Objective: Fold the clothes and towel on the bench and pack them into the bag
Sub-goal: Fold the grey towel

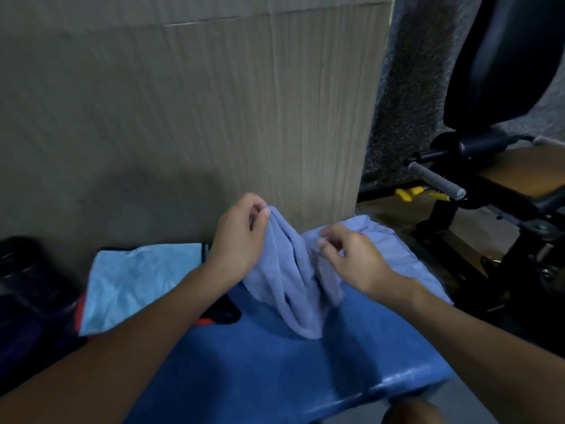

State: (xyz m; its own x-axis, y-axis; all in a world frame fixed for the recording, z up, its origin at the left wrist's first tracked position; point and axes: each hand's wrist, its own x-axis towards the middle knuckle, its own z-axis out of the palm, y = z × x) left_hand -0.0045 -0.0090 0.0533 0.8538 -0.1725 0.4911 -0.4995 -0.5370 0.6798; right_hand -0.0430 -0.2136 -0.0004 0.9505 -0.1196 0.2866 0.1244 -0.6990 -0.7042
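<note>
A pale lavender-blue garment (293, 280) lies bunched on the blue padded bench (275, 368). My left hand (241, 237) pinches a raised fold of it at the top, lifting it off the bench. My right hand (351, 255) hovers over the garment's right part with fingers loosely curled, touching the cloth; no firm grip shows. A light blue towel (137, 283) lies flat at the bench's left end, on top of dark and red clothes (220, 316). A dark bag (27, 298) sits at the far left, blurred.
A beige wall panel (214, 117) stands right behind the bench. To the right is black gym equipment (489, 185) with a grey handle, a yellow pin and a tan seat pad. The bench's front right corner (428, 381) ends near my knee.
</note>
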